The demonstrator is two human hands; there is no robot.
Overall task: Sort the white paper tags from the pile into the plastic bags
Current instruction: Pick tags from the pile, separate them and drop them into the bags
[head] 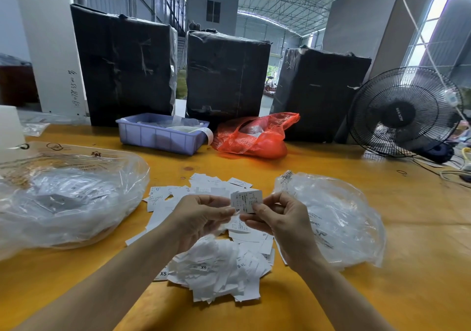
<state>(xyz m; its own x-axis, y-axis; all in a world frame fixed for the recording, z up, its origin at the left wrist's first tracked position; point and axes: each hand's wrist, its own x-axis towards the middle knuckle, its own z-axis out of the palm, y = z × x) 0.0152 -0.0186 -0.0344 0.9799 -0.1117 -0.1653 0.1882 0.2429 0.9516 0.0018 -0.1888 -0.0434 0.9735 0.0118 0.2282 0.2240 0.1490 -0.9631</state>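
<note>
A pile of white paper tags point(216, 267) printed with sizes such as XS lies on the yellow table in front of me and spreads back toward the middle. Both hands are raised just above the pile. My left hand point(204, 216) and my right hand point(277, 218) pinch the same white tag point(246, 200) between thumbs and fingertips, its printed face toward me. A large clear plastic bag point(66, 198) with tags inside lies to the left. A second clear plastic bag point(336, 218) lies to the right, touching my right hand's side.
At the back of the table stand a lavender plastic bin point(158, 138), a red plastic bag point(254, 137) and three black wrapped boxes point(224, 75). A black fan point(405, 111) with cables sits at the far right. A white container point(10, 129) is at the left edge.
</note>
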